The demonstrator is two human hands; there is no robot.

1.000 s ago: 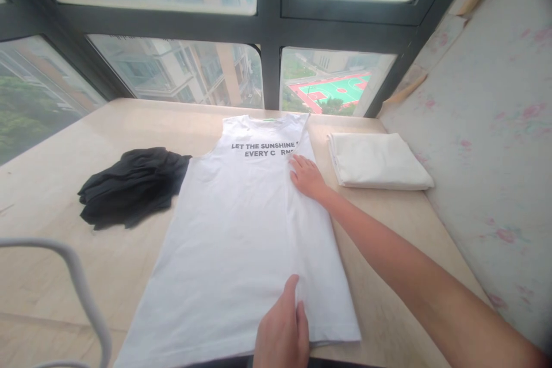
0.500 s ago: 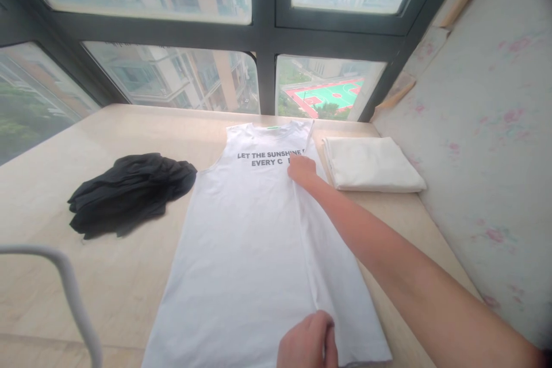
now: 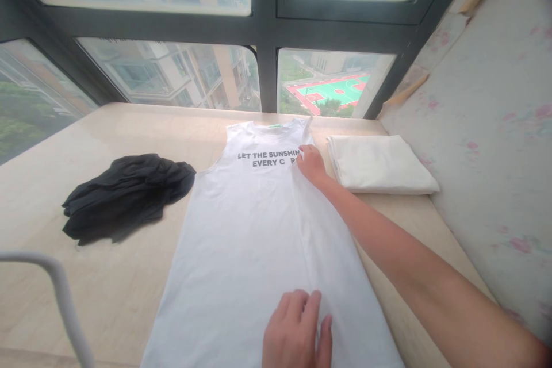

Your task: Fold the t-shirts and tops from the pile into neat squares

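Pale beige, smooth, faintly mottled ledge (image 3: 125, 287) running up to a dark grey metal window frame (image 3: 266, 29). Beyond the glass: tall buildings, trees, a green-and-red sports court (image 3: 338, 92). On the right, a whitish wall with pink flower pattern (image 3: 483, 184), its edge by the window ragged.

White sleeveless cotton-looking shirt (image 3: 241, 241) lies front up along the middle of the ledge, neck toward the window. To its left, a crumpled black cloth bundle (image 3: 129, 195), its right end at the shirt's edge; to its right, a neatly folded white cloth (image 3: 382, 164).

Shirt's hem runs out of view at the bottom. Dark lettering reads "LET THE SUNSHIN", then "EVERY C", a gap, and a partial letter or two; the line ends are covered by the right hand (image 3: 311, 164). A bent, thick white tube (image 3: 66, 299) is cut off at lower left.

Right arm reaches forward across the shirt's right side, fingers bent at the chest print; cannot tell whether they pinch cloth. Left hand (image 3: 295, 330) lies low over the shirt, back up, fingers forward and loosely parted, thumb to the right, not closed on anything; wrist out of view.
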